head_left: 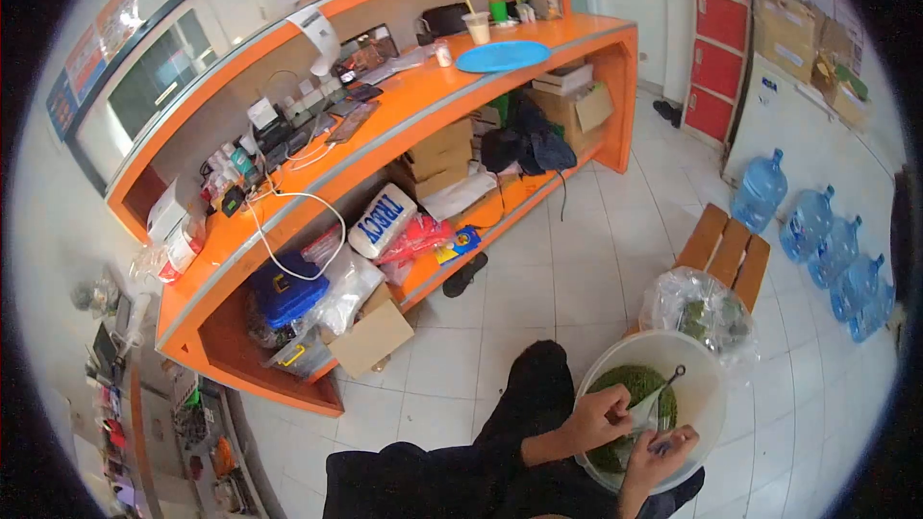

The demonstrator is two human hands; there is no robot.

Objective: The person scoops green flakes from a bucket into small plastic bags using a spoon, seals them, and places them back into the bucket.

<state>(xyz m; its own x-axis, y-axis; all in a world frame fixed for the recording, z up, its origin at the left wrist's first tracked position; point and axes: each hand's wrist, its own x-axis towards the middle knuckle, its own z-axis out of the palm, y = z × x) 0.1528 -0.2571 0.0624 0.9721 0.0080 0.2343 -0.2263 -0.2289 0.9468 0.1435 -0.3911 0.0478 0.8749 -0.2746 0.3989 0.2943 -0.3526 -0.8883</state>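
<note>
Presently, by item:

Bowl (707, 394): white, round, low at the right, resting at the person's lap; green vegetables (630, 383) fill its left half.
Left hand (598, 420): over the bowl's near-left rim, fingers curled together on a small piece of the greens; whether it also touches the scissors, cannot tell.
Right hand (657, 457): at the bowl's near edge, just beside the left hand, fingers clamped round the handles of the scissors (657, 394).
Scissors: pointing up and right over the greens, tip near the bowl's middle; blades too small to tell whether apart.
Bag (700, 309): clear plastic, with more greens inside, touching the bowl's far rim.
Stool (728, 252): wooden slats, behind the bag.
Bottles (812, 226): blue water jugs in a row on the floor, well apart at the right.
Counter (413, 106): orange, curved, two tiers, cluttered with cables and devices; boxes and sacks on its lower shelf.
Tray (503, 56): blue, oval, on the counter's far end.
</note>
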